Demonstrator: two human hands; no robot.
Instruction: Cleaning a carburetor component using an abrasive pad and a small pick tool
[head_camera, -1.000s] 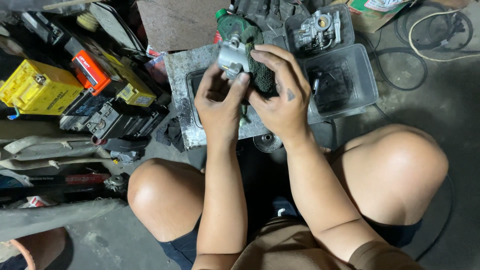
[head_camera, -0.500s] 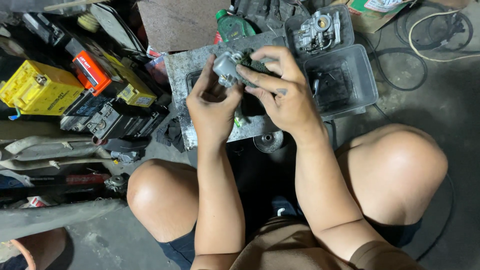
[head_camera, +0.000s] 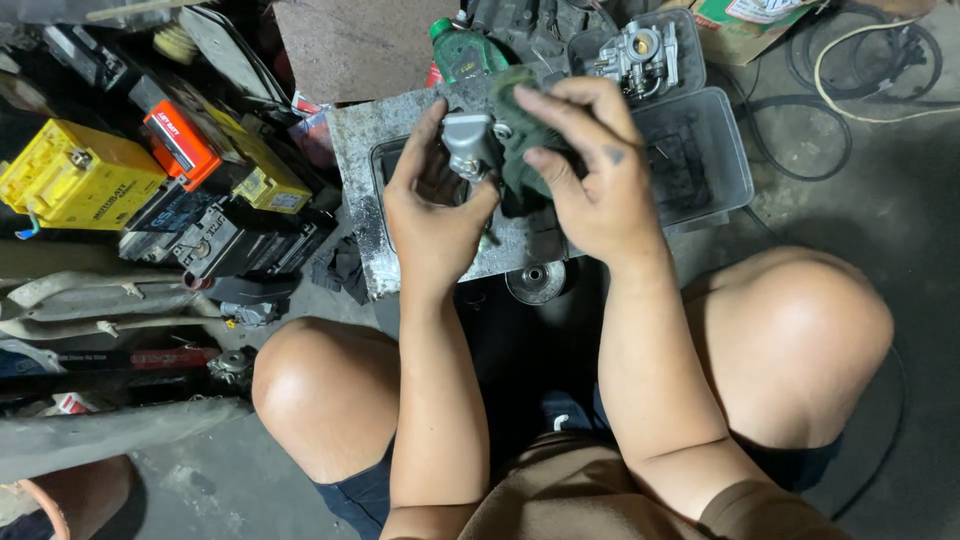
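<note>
Pinching a small grey metal part (head_camera: 470, 143) in my left hand (head_camera: 435, 215), I press a dark green rag (head_camera: 520, 150) to it with my right hand (head_camera: 590, 170), above a clear tray (head_camera: 735, 170). Second tray (head_camera: 690, 45) holds a carburetor (head_camera: 640, 52).

left hand (head_camera: 435, 215): raised, palm up, fingers curled in a grip | right hand (head_camera: 590, 175): alongside, fingers bent, pinching | forearms: extended forward between bare knees
</note>
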